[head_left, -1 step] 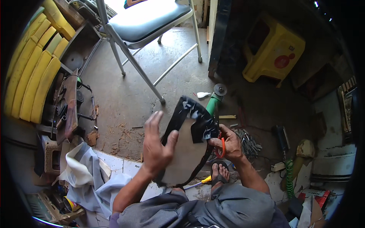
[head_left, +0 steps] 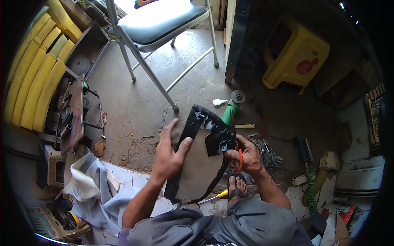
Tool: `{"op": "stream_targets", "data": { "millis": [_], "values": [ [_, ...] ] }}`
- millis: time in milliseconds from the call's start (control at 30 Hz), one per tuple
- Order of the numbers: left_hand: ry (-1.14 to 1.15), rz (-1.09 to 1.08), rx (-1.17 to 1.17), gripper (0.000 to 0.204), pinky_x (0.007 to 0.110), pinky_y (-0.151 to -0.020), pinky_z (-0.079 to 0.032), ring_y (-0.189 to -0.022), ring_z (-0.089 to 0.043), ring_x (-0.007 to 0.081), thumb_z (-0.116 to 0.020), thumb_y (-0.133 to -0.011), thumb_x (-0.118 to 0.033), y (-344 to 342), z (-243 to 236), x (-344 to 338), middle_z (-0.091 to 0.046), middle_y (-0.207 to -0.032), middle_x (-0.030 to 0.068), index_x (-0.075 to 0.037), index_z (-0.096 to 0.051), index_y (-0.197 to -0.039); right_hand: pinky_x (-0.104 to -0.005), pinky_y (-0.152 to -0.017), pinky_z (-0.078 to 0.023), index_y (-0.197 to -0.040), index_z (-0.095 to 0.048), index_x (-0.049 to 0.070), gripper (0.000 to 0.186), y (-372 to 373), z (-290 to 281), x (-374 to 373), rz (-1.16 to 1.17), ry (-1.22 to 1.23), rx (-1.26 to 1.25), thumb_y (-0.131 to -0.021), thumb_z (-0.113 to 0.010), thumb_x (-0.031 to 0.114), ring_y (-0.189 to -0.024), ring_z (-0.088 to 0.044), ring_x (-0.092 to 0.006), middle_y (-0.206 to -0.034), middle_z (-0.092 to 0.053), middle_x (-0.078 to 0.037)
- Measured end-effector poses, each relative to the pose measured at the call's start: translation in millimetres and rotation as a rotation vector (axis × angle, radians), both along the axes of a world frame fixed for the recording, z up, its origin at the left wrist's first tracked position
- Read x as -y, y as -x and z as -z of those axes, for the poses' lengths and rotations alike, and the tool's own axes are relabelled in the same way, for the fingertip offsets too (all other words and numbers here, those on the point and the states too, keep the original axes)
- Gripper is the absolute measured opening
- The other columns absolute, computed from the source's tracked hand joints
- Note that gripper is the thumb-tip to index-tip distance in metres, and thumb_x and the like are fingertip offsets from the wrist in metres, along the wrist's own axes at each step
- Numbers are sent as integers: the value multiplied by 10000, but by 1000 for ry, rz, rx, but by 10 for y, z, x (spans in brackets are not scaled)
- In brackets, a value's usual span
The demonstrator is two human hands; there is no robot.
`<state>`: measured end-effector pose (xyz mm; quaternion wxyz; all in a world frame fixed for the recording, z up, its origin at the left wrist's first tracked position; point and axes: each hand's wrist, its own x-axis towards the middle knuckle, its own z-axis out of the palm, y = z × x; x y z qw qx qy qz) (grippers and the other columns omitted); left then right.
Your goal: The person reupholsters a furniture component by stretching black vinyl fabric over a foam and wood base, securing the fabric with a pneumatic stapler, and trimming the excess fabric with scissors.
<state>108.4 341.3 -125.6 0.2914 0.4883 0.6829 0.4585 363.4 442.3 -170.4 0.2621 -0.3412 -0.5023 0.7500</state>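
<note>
Over my lap stands a flat tan board (head_left: 196,174), its edges wrapped in black vinyl (head_left: 216,135) that lies gathered in pleats along the far end. A loose black flap folds inward near the far right corner. My right hand (head_left: 245,155) is closed around scissors (head_left: 239,159) with red-orange handles, its thumb and fingers also against the board's right edge. Beside the left edge my left hand (head_left: 169,158) has its fingers stretched out and its thumb over the black border. Whether the left palm presses on the board cannot be made out.
A folding chair (head_left: 162,24) stands ahead. Beyond the board lie a green angle grinder (head_left: 232,108) and a white bottle (head_left: 220,102). Metal strips (head_left: 266,151) are piled right. A yellow-handled screwdriver (head_left: 221,194) lies by my foot, grey fabric (head_left: 96,186) at left, a yellow stool (head_left: 297,53) far right.
The board's near end has swung slightly left and down. My left hand has moved a little left and down with it; my right hand stays nearly still on the scissors.
</note>
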Motion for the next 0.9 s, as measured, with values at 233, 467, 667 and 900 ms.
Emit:
{"op": "stream_targets", "data": {
  "millis": [233,467,667,900],
  "values": [
    [101,-139,597,286,290,-795,-539,-875,-635,107,-589,-1098,-194,210,464,-5,-720,-1041,54,31,-641,-1267,-439,-847,-581,-1335,-567,-26,520,57,-10,165,228,-917,562,-912,-805,160,-952,-714,-387,-1049,-683,-237],
    [-37,-314,772,237,259,-663,-470,-749,-535,60,-591,-1098,-189,150,534,-16,-638,-910,-22,-5,-637,-1240,-479,-836,-566,-1183,-584,-34,522,-5,188,279,161,-1286,668,-846,-857,258,-928,-675,-405,-1020,-644,-223],
    [17,-248,720,242,255,-657,-451,-750,-508,52,-602,-1093,-196,-206,290,64,-617,-898,-41,-21,-637,-1255,-515,-933,-514,-1240,-578,-39,583,34,219,237,248,-1389,743,-881,-807,357,-1058,-612,-408,-1077,-616,-211],
    [92,-70,627,287,263,-719,-480,-825,-561,69,-613,-1083,-209,-221,270,92,-636,-957,-18,-22,-630,-1299,-469,-795,-549,-1075,-573,-12,467,-116,185,181,66,-1344,735,-904,-799,359,-897,-630,-366,-948,-589,-167]
  ]
}}
